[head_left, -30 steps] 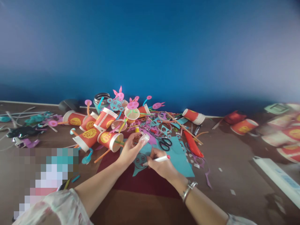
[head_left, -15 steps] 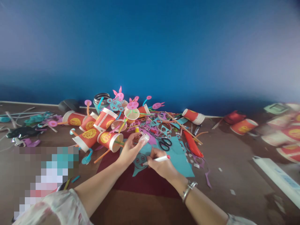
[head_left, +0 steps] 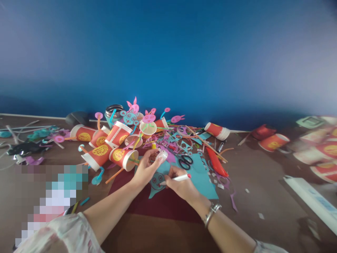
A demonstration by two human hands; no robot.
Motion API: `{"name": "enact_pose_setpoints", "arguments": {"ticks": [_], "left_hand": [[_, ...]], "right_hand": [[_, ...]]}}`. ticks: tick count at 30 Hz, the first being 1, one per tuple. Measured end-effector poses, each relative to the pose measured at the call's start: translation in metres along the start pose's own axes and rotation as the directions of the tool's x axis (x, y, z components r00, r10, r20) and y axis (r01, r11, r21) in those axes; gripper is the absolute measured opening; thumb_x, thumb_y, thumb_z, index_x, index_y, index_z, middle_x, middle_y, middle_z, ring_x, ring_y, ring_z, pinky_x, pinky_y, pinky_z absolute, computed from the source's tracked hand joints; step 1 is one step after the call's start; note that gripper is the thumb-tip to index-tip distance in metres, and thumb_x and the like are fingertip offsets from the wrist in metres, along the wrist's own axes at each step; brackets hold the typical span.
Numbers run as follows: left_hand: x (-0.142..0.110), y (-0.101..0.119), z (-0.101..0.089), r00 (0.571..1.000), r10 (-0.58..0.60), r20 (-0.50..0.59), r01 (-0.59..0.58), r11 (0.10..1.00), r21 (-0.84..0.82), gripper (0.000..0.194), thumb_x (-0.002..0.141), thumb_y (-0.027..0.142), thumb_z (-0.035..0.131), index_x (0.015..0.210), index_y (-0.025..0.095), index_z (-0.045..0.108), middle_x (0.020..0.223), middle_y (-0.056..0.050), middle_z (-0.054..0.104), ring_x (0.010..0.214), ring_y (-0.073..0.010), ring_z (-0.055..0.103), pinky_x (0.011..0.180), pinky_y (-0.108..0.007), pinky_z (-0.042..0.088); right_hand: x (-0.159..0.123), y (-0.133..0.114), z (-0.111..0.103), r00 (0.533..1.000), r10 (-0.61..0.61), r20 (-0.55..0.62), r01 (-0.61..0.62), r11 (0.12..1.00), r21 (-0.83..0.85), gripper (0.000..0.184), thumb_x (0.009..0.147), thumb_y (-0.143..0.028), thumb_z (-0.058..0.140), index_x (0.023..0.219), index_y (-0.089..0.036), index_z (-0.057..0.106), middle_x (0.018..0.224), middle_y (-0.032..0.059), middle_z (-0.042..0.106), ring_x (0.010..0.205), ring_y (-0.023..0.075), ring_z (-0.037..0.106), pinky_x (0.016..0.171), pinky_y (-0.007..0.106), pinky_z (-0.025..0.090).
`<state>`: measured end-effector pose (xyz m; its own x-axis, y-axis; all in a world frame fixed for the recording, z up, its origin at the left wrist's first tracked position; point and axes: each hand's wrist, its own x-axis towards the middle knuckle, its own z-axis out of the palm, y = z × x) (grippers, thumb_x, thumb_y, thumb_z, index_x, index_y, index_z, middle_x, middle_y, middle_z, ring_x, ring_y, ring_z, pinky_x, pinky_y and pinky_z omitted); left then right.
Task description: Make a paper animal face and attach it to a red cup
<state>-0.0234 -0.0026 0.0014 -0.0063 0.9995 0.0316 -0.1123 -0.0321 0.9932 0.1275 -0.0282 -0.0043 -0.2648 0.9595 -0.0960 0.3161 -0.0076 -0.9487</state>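
Observation:
My right hand (head_left: 179, 182) is closed around a white marker with a red end (head_left: 181, 178). Its tip touches a blue-green paper face cutout (head_left: 154, 186), drawn with two round eyes and a small red mark in the mouth area. Above the cutout, my left hand (head_left: 147, 167) is closed on a small white object (head_left: 162, 155) whose kind I cannot make out. Beneath both hands lie a blue-green sheet (head_left: 204, 179) and a dark red sheet (head_left: 168, 211). Black-handled scissors (head_left: 185, 162) rest on the blue-green sheet.
Red paper cups (head_left: 98, 154) with straws and paper faces are heaped left of centre. Paper scraps (head_left: 181, 138) spread behind my hands, beside a red utility-knife-like item (head_left: 217, 162). At right are a white power strip (head_left: 313, 198) and more cups (head_left: 275, 142).
The marker tip shifts very slightly over the mouth area of the paper face. My left hand and the surrounding things stay in place.

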Motion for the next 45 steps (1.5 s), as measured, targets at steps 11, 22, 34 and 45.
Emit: {"name": "enact_pose_setpoints", "arguments": {"ticks": [11,22,34,45], "left_hand": [[0.0,0.0,0.0,1.0,0.005,0.005,-0.005,1.0,0.01,0.043,0.074,0.041,0.064,0.109,0.016,0.056,0.093,-0.007,0.059,0.084,-0.018,0.057,0.074,-0.03,0.048],[0.001,-0.004,-0.001,1.0,0.008,0.013,-0.008,1.0,0.01,0.044,0.075,0.041,0.063,0.11,0.015,0.054,0.095,-0.007,0.059,0.086,-0.0185,0.057,0.074,-0.03,0.048],[-0.001,0.003,0.0,1.0,-0.021,-0.012,0.021,1.0,0.018,0.045,0.073,0.042,0.064,0.108,0.016,0.056,0.091,-0.005,0.058,0.082,-0.0162,0.055,0.071,-0.027,0.046],[0.0,-0.002,-0.002,1.0,0.012,0.025,-0.012,1.0,0.018,0.042,0.075,0.041,0.062,0.109,0.016,0.055,0.098,-0.008,0.06,0.087,-0.0177,0.056,0.077,-0.03,0.046]], "right_hand": [[-0.001,0.001,0.001,1.0,-0.006,-0.03,0.005,0.999,-0.04,0.022,0.074,-0.028,0.059,0.06,-0.021,0.044,0.051,-0.0053,0.051,0.053,0.0122,0.058,0.046,0.019,0.04],[0.002,0.009,0.002,0.997,-0.022,-0.076,0.019,0.999,-0.036,0.021,0.072,-0.026,0.058,0.058,-0.021,0.043,0.049,-0.0059,0.049,0.052,0.0125,0.057,0.047,0.021,0.039],[0.005,-0.008,-0.009,0.986,0.065,-0.156,-0.029,0.974,0.226,0.029,0.077,-0.036,0.053,0.056,-0.021,0.041,0.04,-0.0056,0.049,0.04,0.0093,0.045,0.044,0.021,0.035],[0.011,0.003,-0.004,0.99,-0.069,-0.125,0.069,0.998,0.0,0.026,0.078,-0.033,0.056,0.061,-0.021,0.042,0.049,-0.0055,0.047,0.046,0.0095,0.041,0.044,0.022,0.031]]}}
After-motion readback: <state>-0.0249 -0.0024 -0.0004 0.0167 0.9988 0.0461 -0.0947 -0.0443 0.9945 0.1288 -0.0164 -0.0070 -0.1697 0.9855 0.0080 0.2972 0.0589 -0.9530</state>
